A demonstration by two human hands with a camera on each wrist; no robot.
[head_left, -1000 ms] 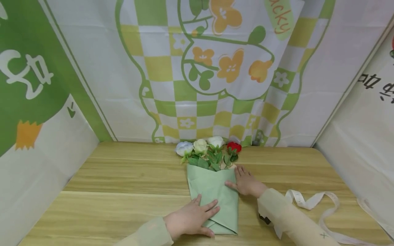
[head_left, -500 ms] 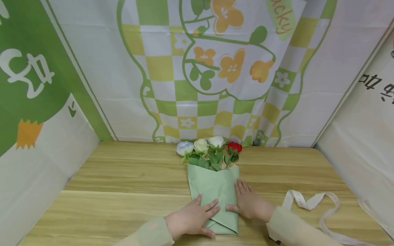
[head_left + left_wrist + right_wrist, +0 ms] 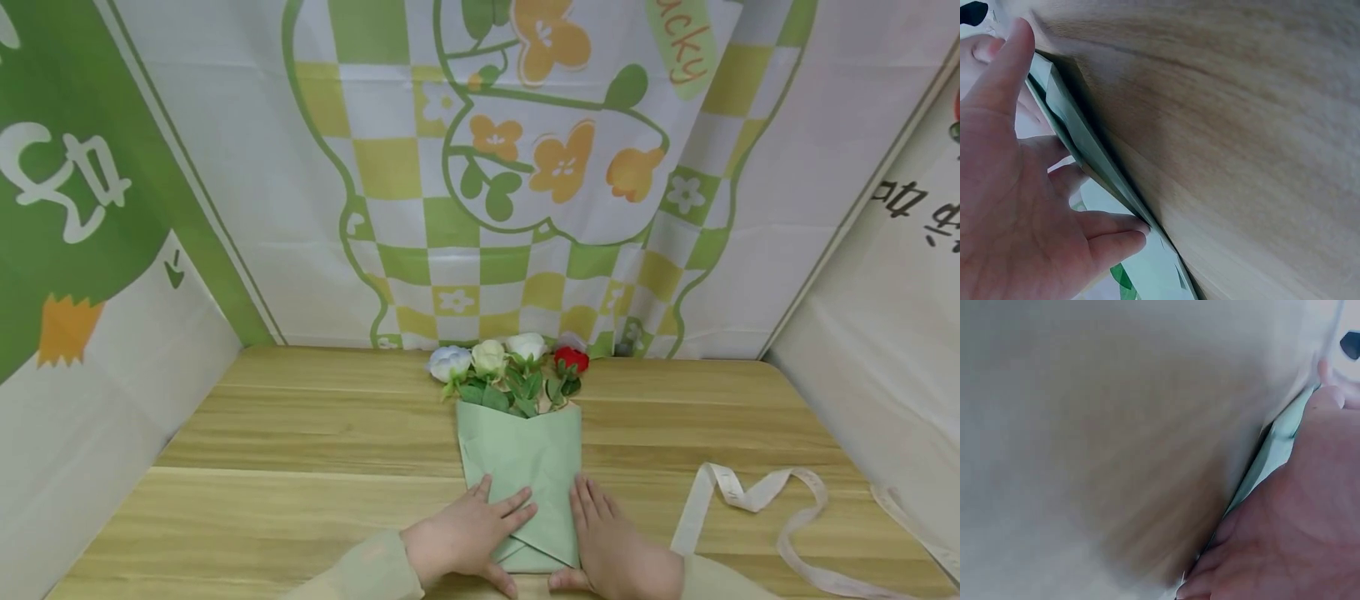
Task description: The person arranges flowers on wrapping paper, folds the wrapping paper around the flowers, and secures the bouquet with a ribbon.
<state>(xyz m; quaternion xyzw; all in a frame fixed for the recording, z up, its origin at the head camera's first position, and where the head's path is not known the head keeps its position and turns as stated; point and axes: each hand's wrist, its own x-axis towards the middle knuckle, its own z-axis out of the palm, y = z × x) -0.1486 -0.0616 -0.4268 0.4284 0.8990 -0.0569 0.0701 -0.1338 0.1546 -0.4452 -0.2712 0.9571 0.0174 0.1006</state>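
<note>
A bouquet wrapped in pale green paper [image 3: 521, 458] lies on the wooden table. Out of its top come a bluish-white flower [image 3: 449, 363], a cream one [image 3: 489, 357], a white one [image 3: 527, 345] and a red rose [image 3: 572, 360], with green leaves below them. My left hand [image 3: 468, 529] rests with spread fingers on the lower left of the wrap. Against the lower right edge lies my right hand [image 3: 618, 537], fingers straight along the paper and thumb at the bottom edge. In the left wrist view the folded paper edge [image 3: 1085, 140] runs beneath the left fingers.
A loose white ribbon [image 3: 798, 533] winds across the table [image 3: 300, 467] to the right, one end reaching beside the right wrist. A checked cloth backdrop [image 3: 517, 258] hangs behind the flowers. Printed cloth walls [image 3: 82, 400] stand at both sides.
My right hand has slid down the right edge of the wrap, from near its top to the lower corner. The left hand stays in place. More of the ribbon shows.
</note>
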